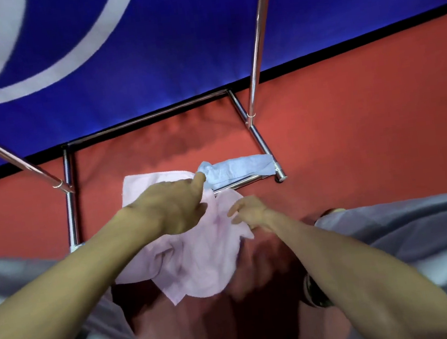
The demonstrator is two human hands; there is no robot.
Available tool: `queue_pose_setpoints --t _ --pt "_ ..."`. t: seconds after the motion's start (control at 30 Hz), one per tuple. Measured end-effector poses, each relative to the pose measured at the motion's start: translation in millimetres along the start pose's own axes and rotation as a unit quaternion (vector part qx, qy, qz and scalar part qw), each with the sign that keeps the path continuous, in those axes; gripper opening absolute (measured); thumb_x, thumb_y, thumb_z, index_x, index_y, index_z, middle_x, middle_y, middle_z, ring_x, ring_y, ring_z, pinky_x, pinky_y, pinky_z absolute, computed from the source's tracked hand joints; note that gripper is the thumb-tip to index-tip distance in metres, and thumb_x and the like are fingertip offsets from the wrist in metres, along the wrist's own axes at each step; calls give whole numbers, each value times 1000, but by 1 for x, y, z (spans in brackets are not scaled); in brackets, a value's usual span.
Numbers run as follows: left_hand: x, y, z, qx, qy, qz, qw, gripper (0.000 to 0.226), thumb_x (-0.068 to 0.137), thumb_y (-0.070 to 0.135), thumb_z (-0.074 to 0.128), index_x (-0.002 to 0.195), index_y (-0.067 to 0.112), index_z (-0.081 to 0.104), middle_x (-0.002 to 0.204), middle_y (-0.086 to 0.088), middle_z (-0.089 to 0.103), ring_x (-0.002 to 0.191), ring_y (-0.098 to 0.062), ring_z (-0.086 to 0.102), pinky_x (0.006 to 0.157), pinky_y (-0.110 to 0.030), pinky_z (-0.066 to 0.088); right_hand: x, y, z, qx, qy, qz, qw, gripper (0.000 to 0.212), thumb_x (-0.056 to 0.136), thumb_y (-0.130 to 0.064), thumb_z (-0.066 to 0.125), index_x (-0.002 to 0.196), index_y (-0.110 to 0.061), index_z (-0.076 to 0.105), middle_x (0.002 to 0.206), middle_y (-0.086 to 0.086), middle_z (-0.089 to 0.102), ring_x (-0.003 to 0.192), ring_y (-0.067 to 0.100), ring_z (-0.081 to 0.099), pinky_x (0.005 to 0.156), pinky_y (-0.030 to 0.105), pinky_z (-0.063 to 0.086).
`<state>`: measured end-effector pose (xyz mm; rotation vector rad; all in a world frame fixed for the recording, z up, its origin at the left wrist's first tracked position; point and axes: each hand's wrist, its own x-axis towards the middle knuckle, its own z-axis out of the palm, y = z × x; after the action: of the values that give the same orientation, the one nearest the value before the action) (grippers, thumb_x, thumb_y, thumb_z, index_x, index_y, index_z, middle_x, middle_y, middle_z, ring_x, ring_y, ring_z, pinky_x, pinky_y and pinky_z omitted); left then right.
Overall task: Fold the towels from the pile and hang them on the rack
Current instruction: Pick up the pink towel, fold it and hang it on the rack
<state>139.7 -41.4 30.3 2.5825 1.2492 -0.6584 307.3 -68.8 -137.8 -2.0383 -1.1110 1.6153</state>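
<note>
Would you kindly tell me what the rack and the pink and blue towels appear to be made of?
Rack: polished metal tubing, probably chromed or stainless steel, given its bright mirror-like highlights. Pink towel: soft matte cloth, perhaps cotton; it drapes in loose folds. Blue towel: similar matte cloth, crumpled over the rail; the fibre cannot be told.

The left hand [173, 206] and right hand [250, 211] are bare, forearms too; loose grey sleeves [101, 333] show lower left and right.

Across the rail [235, 185], pink towel [199, 256] and blue towel [239, 167]; open room between chrome uprights [255, 47].
</note>
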Motion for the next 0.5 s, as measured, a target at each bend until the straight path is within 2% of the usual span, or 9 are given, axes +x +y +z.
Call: queue_pose_setpoints --t 0.17,0.27,0.37,0.43,0.5 --pt "-16 -23 -8 -82 26 -76 993 36 97 31 42 126 11 33 124 -10 57 108 -34 56 82 -38 42 -38 -87 -4 70 -26 -135 988 25 79 8 64 90 -14 68 88 7 65 84 17 60 74 23 49" --pt "-30 -42 -21 -128 66 -116 983 34 95 22 44 125 9 34 129 -11 54 111 -35 56 87 -43 45 -66 -136 -8 28 -51 -209 976 29 79 6 65 103 -8 68 88 3 68 80 9 61 71 17 49" --pt "-42 -66 -32 -192 126 -144 963 44 89 8 48 130 6 32 116 -16 58 102 -36 58 87 -47 48 -98 -178 -17 -23 -75 -268 960 27 79 8 64 96 -13 68 83 -2 68 69 3 61 56 18 48" --pt "-45 -79 -35 -258 140 -125 948 58 84 1 52 136 5 28 107 -17 59 94 -35 59 85 -48 49 -118 -200 -25 -41 -79 -325 942 27 78 10 65 91 -14 67 83 -1 69 74 6 62 65 18 49" --pt "-51 -87 -36 -324 139 -66 934 76 79 -1 59 145 13 24 122 -12 58 104 -28 59 91 -45 49 -138 -217 -31 -39 -87 -375 922 25 78 11 66 88 -13 67 82 1 70 77 6 64 72 16 49"
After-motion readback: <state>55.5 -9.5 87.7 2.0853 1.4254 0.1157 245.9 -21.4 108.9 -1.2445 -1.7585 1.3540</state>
